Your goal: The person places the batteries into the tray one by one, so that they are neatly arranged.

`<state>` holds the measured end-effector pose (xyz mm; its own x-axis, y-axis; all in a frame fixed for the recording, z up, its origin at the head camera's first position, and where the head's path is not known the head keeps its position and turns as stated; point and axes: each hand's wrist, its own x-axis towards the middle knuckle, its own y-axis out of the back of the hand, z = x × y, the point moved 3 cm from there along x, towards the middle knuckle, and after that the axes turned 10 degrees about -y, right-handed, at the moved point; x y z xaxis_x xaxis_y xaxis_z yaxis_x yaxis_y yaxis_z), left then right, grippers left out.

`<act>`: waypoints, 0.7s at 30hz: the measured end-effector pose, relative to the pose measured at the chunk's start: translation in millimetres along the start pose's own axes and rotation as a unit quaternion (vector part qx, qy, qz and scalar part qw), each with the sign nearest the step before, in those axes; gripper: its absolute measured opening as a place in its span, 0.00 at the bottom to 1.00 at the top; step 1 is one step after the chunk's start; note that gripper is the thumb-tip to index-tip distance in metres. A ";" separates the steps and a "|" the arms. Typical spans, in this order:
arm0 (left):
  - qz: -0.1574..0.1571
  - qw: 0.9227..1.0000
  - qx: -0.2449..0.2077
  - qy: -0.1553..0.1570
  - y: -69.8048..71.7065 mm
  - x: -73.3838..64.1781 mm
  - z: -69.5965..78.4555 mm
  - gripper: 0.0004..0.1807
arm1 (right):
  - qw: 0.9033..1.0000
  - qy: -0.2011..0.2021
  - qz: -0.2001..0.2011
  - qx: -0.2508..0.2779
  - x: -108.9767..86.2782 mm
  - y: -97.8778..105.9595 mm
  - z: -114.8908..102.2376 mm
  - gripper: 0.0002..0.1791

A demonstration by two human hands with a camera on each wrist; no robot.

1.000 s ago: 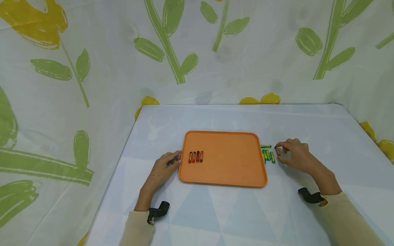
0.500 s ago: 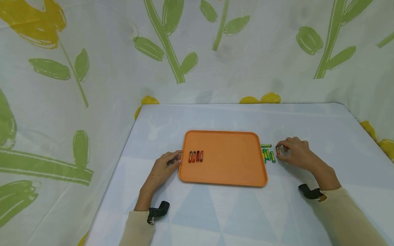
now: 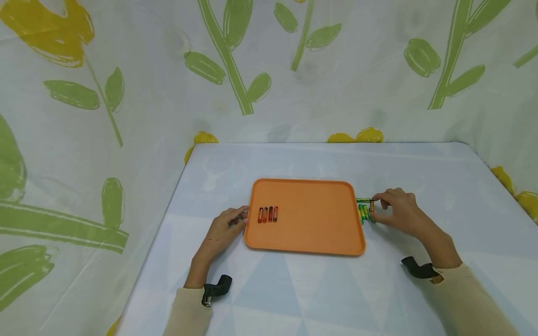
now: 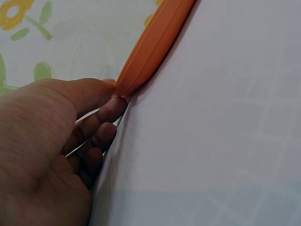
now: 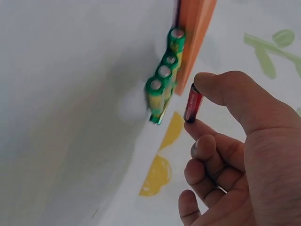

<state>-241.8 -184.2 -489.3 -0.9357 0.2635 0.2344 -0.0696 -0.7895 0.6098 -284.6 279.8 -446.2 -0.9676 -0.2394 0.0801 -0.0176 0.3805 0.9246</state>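
My right hand [image 3: 399, 210] pinches a red-and-black battery [image 5: 193, 104] by its two ends, between thumb and index finger. In the head view the battery overlaps the green batteries [image 3: 363, 211] beside the tray's right edge. Several of these green-and-yellow batteries lie close together on the table, one of them crosswise at the back. My left hand [image 3: 225, 232] rests at the left rim of the orange tray [image 3: 311, 228], thumb and index fingertips right against it. On the tray, near that rim, several red-and-black batteries [image 3: 267, 214] lie side by side in a row.
The tray sits on a pale table [image 3: 269, 294] with a blue triangle pattern. A white curtain [image 3: 315, 102] with green leaves and yellow flowers hangs behind and to the left. Black wrist devices [image 3: 218, 287] are strapped on both forearms.
My right hand has moved left with the red-and-black battery, from beside the green batteries to over them. The left hand and the tray have stayed in place.
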 end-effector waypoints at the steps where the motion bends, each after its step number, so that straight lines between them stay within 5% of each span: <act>1: 0.001 1.000 0.001 -0.003 0.0 0.1 0.0 0.23 | 1.000 0.007 0.005 0.005 -0.4 -0.4 -3.1 0.19; 8: 0.004 1.000 -0.005 -0.010 0.9 -0.7 1.7 0.23 | 0.999 0.044 0.017 0.018 -0.6 -8.0 -20.7 0.18; 21: 0.001 1.000 -0.005 -0.002 0.5 0.1 0.7 0.22 | 0.998 0.054 0.001 0.035 6.8 -17.8 -44.3 0.17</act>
<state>-241.7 -184.2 -488.4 -0.9348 0.2633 0.2384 -0.0704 -0.7953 0.6022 -279.7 231.8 -445.5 -0.9352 -0.3312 0.1257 -0.0361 0.4421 0.8963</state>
